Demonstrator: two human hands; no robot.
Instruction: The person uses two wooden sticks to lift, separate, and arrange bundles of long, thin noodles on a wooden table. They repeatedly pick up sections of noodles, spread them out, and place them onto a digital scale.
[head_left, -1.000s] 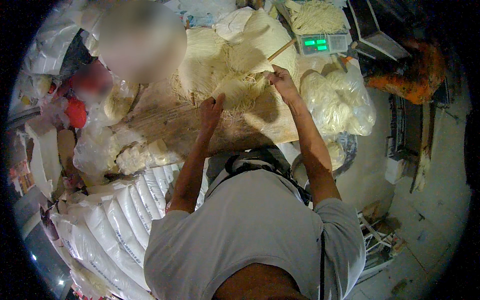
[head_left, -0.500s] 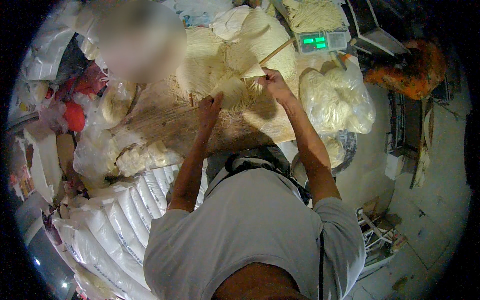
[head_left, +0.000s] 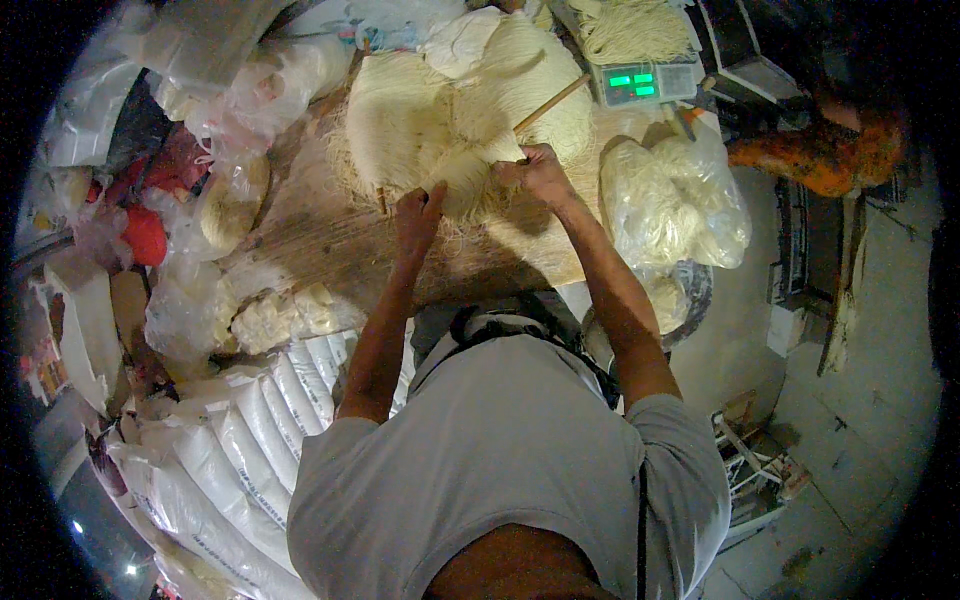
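My left hand [head_left: 417, 220] is closed on the near-left edge of a bundle of pale noodles [head_left: 465, 181]. My right hand [head_left: 540, 179] pinches the right side of the same bundle, beside a small pale flap. Beyond and to the left lies a broad heap of long pale noodles [head_left: 385, 110], its cut ends fraying onto the wooden table [head_left: 330, 235]. Another heap [head_left: 550, 75] is at the back right, with a thin wooden stick [head_left: 553, 104] slanting across it. My fingertips are partly hidden by the strands.
A digital scale [head_left: 645, 88] with green digits bears more noodles at the far right. Nearer stands a clear bag of noodles [head_left: 675, 205]. Plastic bags [head_left: 270, 100] crowd the left side. White sacks [head_left: 240, 430] are stacked at the lower left. An orange-brown mottled shape [head_left: 830, 155] is at the right.
My right hand has moved slightly left and nearer, toward my left hand. The blurred round shape at the upper left is gone, and plastic bags show there. The orange-brown shape has shifted a little.
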